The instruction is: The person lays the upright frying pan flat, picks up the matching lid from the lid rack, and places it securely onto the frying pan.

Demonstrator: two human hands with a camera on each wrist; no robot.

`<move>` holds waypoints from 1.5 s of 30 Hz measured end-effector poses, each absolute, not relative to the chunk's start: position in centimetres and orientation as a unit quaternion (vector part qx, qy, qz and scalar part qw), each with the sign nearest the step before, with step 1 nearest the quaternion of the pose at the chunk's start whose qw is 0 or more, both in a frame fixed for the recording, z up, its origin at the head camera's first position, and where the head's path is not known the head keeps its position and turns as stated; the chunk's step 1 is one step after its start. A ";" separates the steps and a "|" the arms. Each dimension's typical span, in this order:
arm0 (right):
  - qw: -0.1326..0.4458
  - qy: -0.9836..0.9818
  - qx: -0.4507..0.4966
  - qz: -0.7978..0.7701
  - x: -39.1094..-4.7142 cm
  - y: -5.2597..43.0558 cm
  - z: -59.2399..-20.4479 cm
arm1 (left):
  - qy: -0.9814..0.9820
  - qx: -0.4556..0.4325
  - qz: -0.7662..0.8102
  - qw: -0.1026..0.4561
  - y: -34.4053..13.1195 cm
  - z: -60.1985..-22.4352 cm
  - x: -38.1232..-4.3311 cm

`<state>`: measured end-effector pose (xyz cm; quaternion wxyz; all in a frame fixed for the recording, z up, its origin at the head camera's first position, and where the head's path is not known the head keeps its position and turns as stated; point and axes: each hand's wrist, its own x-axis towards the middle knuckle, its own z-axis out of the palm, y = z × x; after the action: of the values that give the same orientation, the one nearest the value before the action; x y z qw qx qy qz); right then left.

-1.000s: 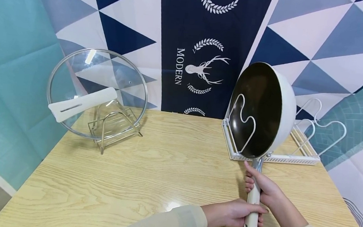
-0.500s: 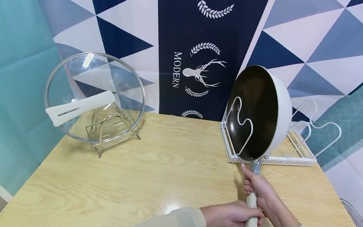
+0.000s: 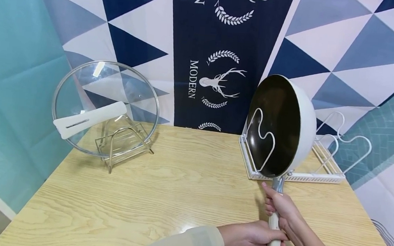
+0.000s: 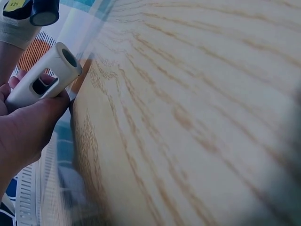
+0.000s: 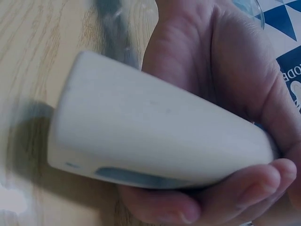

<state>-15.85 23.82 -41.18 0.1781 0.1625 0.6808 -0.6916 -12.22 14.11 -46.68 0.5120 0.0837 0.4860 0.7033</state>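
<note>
A deep wok (image 3: 275, 126) with a dark inside and a white outside stands on edge in the white wire rack (image 3: 310, 178). Its long cream handle (image 3: 274, 222) points toward me. Close to the wok's metal neck, my right hand (image 3: 282, 208) grips the handle, thumb lying forward. Nearer the handle's end, my left hand (image 3: 259, 236) holds it too, with the thumb across the top. In the left wrist view the handle's slotted end (image 4: 61, 70) sticks out past the left hand (image 4: 28, 127). The right wrist view shows the handle (image 5: 141, 122) up close, with fingers curled beneath it.
At the left, a glass lid (image 3: 92, 76) with a white handle (image 3: 89, 120) leans in a small metal stand (image 3: 121, 143). More wire loops (image 3: 361, 139) of the white rack rise right of the wok. A patterned wall (image 3: 211, 34) closes off the wooden table (image 3: 134, 199) at the back.
The head view has shifted slightly. Both hands keep their grip on the handle, and the wok stays in the same place in the rack.
</note>
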 end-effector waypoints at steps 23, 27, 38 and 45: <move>0.152 0.686 0.164 -0.692 -15.3 23.7 -39.3 | 0.488 0.099 0.709 0.498 14.3 -45.4 -12.2; 0.143 0.697 0.152 -0.686 -15.3 23.9 -39.0 | 0.493 0.112 0.707 0.495 14.4 -45.2 -12.2; 0.125 0.704 0.151 -0.682 -15.1 23.7 -38.1 | 0.488 0.120 0.706 0.499 14.4 -44.5 -12.5; 0.107 0.717 0.151 -0.672 -15.3 23.5 -37.6 | 0.492 0.126 0.704 0.496 14.3 -44.2 -13.0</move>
<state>-15.27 23.49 -37.56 0.1070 0.1506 0.7168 -0.6724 -12.99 14.26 -44.24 0.4964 0.1256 0.4920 0.7041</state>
